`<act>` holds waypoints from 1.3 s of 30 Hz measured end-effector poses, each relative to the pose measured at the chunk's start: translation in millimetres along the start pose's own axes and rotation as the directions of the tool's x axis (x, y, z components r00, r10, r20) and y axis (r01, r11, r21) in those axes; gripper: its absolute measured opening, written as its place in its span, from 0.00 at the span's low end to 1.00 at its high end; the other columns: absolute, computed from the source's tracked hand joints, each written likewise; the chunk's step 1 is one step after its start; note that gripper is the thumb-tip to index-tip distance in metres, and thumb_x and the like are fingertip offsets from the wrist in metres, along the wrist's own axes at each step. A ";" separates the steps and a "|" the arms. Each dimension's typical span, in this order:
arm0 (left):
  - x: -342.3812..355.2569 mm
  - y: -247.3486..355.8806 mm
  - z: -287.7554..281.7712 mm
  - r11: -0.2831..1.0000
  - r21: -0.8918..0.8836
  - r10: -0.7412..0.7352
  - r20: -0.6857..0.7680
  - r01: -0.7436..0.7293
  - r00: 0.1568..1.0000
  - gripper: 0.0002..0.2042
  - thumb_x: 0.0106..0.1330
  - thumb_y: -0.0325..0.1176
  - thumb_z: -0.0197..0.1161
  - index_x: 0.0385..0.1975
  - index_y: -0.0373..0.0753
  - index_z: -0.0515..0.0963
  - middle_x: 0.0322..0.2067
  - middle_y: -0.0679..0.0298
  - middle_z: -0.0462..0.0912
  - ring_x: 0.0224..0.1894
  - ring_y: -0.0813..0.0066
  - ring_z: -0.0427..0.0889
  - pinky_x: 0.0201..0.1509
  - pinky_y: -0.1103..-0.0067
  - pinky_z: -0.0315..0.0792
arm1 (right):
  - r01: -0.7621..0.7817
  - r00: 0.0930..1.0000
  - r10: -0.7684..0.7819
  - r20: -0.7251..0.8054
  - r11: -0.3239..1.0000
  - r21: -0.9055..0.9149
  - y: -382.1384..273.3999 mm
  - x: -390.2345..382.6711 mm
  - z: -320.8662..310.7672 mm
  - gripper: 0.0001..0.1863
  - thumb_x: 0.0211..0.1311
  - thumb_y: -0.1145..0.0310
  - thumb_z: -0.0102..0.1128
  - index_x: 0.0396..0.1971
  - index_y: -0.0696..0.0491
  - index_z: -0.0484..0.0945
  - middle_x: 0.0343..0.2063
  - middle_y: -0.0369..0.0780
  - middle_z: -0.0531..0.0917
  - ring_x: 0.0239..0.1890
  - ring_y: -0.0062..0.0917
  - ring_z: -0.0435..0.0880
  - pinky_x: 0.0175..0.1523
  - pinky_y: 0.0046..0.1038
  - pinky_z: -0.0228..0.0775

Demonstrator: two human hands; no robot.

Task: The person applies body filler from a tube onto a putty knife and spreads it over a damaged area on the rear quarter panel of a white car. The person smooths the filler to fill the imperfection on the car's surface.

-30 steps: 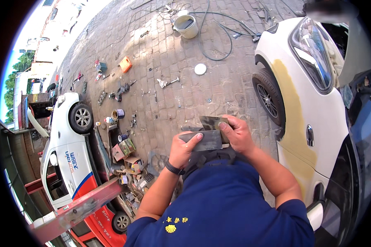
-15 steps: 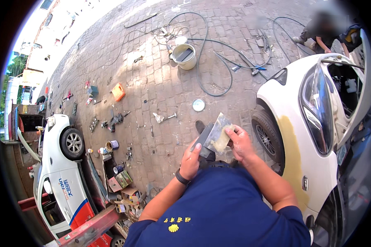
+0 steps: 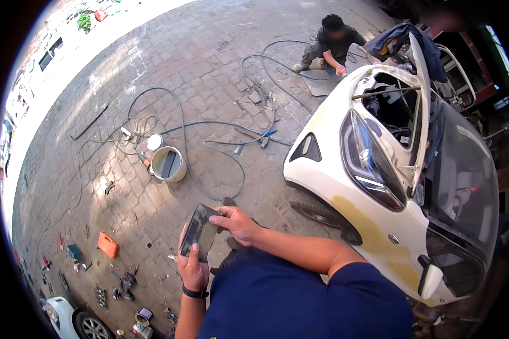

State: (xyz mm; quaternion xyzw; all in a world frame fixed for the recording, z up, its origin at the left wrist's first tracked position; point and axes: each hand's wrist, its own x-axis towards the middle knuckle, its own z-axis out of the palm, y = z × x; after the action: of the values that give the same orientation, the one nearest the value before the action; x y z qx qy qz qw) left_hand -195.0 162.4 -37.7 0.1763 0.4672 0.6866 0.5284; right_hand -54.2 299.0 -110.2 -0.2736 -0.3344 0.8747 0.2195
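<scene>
Low in the middle of the view, my left hand (image 3: 192, 263) grips a flat, dark rectangular pad (image 3: 195, 227) at its near end, thumb on top. My right hand (image 3: 234, 224) is closed on the pad's upper right edge. The pad has dusty, greenish-grey patches on its face. To the right is a white car body (image 3: 316, 166) with olive-yellow patches along the wheel arch, a tail lamp (image 3: 367, 164) and its rear opening uncovered. A cream bucket (image 3: 176, 169) with a dark flat piece in it stands on the paving ahead.
A co-worker (image 3: 331, 42) crouches beyond the white car. Tangled hoses (image 3: 243, 175) cross the paving (image 3: 85, 181). An orange case (image 3: 107, 244), scattered tools (image 3: 127, 282) and cans (image 3: 143, 317) lie at left, near another white car (image 3: 62, 313).
The view has swung right and up, bringing the co-worker and the car's rear further into sight. The pad and a second piece in my hands have been tilted and now sit closely stacked.
</scene>
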 end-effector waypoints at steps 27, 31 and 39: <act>260.7 304.0 -432.0 0.991 -0.023 -0.135 -0.044 0.134 0.990 0.26 0.73 0.24 0.51 0.71 0.27 0.65 0.64 0.53 0.77 0.65 0.63 0.76 0.72 0.70 0.67 | 0.161 0.986 -0.091 0.136 0.696 -0.700 53.0 492.2 354.1 0.19 0.69 0.57 0.68 0.44 0.60 0.81 0.36 0.48 0.88 0.38 0.33 0.87 0.47 0.36 0.77; 286.7 383.1 -478.1 0.997 -0.058 -0.055 -0.055 0.052 0.997 0.28 0.73 0.24 0.50 0.74 0.26 0.60 0.67 0.51 0.74 0.68 0.60 0.74 0.76 0.68 0.63 | 0.002 0.994 -0.068 -0.085 0.790 -0.613 44.5 587.8 427.7 0.17 0.70 0.59 0.67 0.44 0.60 0.81 0.35 0.47 0.88 0.36 0.30 0.87 0.43 0.34 0.77; 358.6 429.5 -612.6 0.971 -0.206 -0.139 -0.093 0.118 0.986 0.25 0.74 0.22 0.50 0.71 0.32 0.64 0.64 0.56 0.74 0.68 0.63 0.74 0.74 0.65 0.67 | 0.054 0.813 0.416 0.408 0.644 -0.763 64.6 736.4 561.3 0.13 0.70 0.64 0.68 0.42 0.59 0.83 0.31 0.37 0.88 0.32 0.18 0.84 0.38 0.26 0.77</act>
State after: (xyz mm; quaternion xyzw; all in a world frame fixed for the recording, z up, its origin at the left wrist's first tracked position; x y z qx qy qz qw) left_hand -1022.7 200.6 -79.4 0.0546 0.4342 0.7028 0.5609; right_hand -973.5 411.7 -48.3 -0.1089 -0.6793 0.7172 -0.1111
